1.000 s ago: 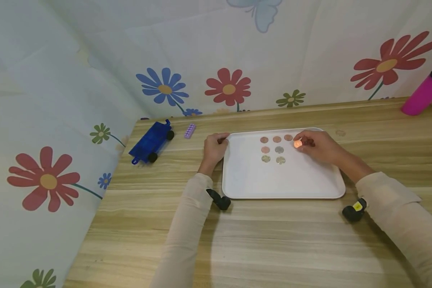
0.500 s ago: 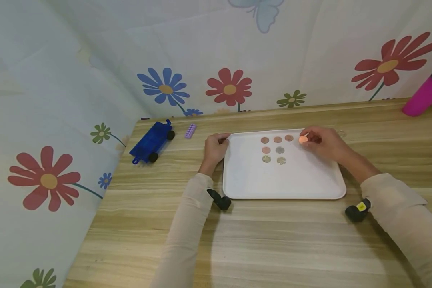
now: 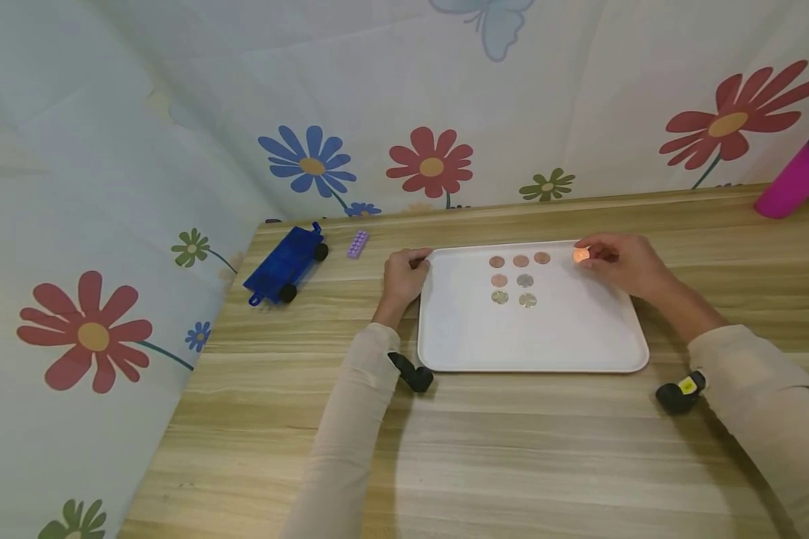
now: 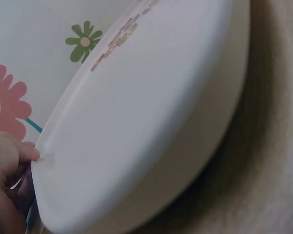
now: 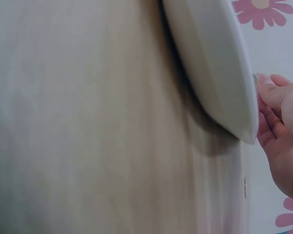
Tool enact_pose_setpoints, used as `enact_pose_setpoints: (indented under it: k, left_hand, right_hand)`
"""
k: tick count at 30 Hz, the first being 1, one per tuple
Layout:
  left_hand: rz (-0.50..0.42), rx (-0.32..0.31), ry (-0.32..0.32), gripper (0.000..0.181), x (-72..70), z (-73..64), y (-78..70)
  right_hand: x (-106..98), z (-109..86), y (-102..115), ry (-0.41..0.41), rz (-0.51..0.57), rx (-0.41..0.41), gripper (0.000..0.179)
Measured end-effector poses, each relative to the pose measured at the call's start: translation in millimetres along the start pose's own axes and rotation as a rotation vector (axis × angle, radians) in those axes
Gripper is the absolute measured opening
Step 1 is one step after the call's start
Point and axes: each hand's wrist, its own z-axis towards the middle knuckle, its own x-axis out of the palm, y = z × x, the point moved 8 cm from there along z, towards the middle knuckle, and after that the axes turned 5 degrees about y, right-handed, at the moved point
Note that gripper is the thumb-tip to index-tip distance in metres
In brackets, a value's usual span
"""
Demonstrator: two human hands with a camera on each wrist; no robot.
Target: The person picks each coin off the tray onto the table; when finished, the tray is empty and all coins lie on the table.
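In the head view a white tray [image 3: 532, 337] lies on the wooden table. My left hand [image 3: 403, 281] grips its back left corner, and the left wrist view shows the thumb on the rim. Between the thumb and fingers of my right hand [image 3: 627, 262] a shiny coin [image 3: 581, 255] is pinched over the tray's back right part. Several coins lie flat on the tray in rows: copper coins [image 3: 520, 261] along the back, a silver coin [image 3: 525, 281] beside a copper one, and two gold-toned coins [image 3: 500, 297] at the front.
A blue toy cart [image 3: 286, 262] with black wheels and a purple building brick [image 3: 358, 244] sit at the table's back left. At the far right stands a pink bottle [image 3: 792, 180] with a black lid. Beyond the tray a coin [image 5: 245, 187] shows edge-on.
My right hand has moved right and slightly back with the pinched coin, away from the coin rows. The left hand stays on the tray, and the coins lying there have not moved.
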Motion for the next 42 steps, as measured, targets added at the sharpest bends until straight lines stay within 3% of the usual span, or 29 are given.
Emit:
enact_pose_setpoints:
  k: [8,24,34,42]
  left_hand:
    - [0.005,0.009,-0.001,0.027,-0.3,1.4,0.9]
    - [0.005,0.027,0.002,0.027,0.2,1.6,0.3]
    - [0.018,-0.006,0.017,0.027,0.7,-0.8,0.3]
    - [0.022,-0.024,0.027,0.027,1.0,-1.3,1.3]
  right_hand:
    - [-8,-2.4,-13,0.006,-0.032,0.099,0.032]
    - [-33,-17.9,-45,-0.021,-0.031,0.202,0.038]
    - [-56,-31.6,-69,-0.09,-0.053,0.229,0.042]
    - [-69,-37.2,-88,-0.091,-0.092,0.274,0.042]
